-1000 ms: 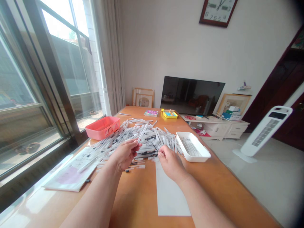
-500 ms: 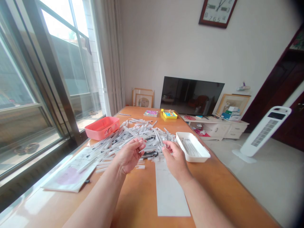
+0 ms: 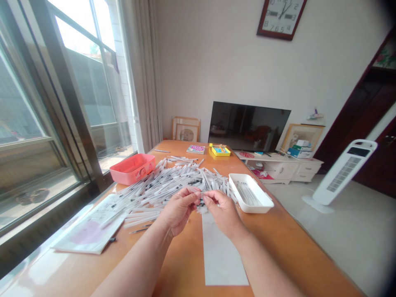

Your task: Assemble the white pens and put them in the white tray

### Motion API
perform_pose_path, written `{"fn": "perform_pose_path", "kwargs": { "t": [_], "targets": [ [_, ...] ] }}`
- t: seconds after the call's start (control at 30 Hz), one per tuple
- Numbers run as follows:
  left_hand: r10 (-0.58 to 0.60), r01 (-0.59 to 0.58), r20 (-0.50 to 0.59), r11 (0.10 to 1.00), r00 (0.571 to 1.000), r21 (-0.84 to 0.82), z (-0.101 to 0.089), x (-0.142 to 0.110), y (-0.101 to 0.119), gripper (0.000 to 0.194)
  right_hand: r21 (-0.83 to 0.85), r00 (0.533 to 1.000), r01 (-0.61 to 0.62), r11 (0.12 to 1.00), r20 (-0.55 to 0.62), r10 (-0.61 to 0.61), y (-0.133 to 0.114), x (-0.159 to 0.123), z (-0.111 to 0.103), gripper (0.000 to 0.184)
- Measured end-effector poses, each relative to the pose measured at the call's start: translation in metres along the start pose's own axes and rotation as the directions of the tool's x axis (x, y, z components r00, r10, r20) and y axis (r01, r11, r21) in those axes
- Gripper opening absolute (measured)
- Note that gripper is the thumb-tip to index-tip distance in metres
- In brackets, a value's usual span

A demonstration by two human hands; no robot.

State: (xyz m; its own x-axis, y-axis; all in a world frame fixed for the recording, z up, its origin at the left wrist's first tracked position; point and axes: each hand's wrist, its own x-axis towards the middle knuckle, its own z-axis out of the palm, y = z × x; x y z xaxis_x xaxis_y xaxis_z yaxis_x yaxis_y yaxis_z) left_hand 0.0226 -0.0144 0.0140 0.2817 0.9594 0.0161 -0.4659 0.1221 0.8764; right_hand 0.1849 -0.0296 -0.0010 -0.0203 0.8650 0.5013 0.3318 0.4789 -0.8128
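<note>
At the centre of the frame, low on the table, a left hand (image 3: 178, 210) and a right hand (image 3: 223, 214), both partly closed, raised just above the near edge of the pile and angled inward. Fingertips (image 3: 198, 193) of the left hand almost touching those of the right, both sets curled into a pinch; whether anything small lies between them, impossible to tell from this view. Directly beyond the hands, a wide, loose heap of slim white pens (image 3: 167, 185) with dark inner parts, crossing at all angles and spread over the middle of an orange wooden table (image 3: 278, 235). Just right of the heap, a white plastic tray (image 3: 261, 202) with a neat bundle of pens (image 3: 247, 194) lying lengthwise inside. Beside the heap's far left side, a coral-pink plastic box (image 3: 132, 169). Under and ahead of the hands, a long white paper strip (image 3: 221, 251) flat on the tabletop. At lower left, papers (image 3: 89, 231) beside the heap, with a few loose pens over their edge. At the far end of the table, a single pen (image 3: 162, 151), a small colourful book (image 3: 196, 149) and a yellow box (image 3: 219, 150). Upper right, a wall clock (image 3: 280, 18) above a dark television (image 3: 249, 126).
</note>
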Motion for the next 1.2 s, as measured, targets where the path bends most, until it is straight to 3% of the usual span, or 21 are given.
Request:
{"fn": "perform_pose_path", "kwargs": {
  "t": [0.13, 0.27, 0.43, 0.7, 1.2],
  "targets": [
    [-0.028, 0.023, -0.075, 0.997, 0.997, -0.067, -0.001, 0.002, 0.001, 0.02, 0.052, 0.996, -0.086, 0.995, -0.015, 0.087, -0.001, 0.001, -0.005, 0.027],
    [-0.081, 0.052, -0.159, 0.983, 0.984, -0.177, -0.006, 0.006, 0.002, 0.018, 0.206, 0.978, -0.188, 0.96, -0.053, 0.203, -0.001, 0.002, -0.012, 0.034],
    [-0.176, 0.093, -0.245, 0.944, 0.953, -0.316, -0.009, 0.01, 0.004, 0.013, 0.277, 0.967, -0.168, 0.946, -0.142, 0.213, -0.003, 0.002, -0.014, 0.037],
    [-0.214, 0.107, -0.251, 0.918, 0.944, -0.381, -0.004, 0.007, 0.004, 0.011, 0.534, 0.927, -0.123, 0.836, -0.238, 0.289, -0.011, 0.001, -0.013, 0.034],
    [-0.278, 0.156, -0.222, 0.881, 0.935, -0.446, 0.007, 0.001, 0.003, 0.008, 0.482, 0.939, -0.158, 0.862, -0.197, 0.282, -0.008, 0.0, -0.012, 0.035]
  ]
}}
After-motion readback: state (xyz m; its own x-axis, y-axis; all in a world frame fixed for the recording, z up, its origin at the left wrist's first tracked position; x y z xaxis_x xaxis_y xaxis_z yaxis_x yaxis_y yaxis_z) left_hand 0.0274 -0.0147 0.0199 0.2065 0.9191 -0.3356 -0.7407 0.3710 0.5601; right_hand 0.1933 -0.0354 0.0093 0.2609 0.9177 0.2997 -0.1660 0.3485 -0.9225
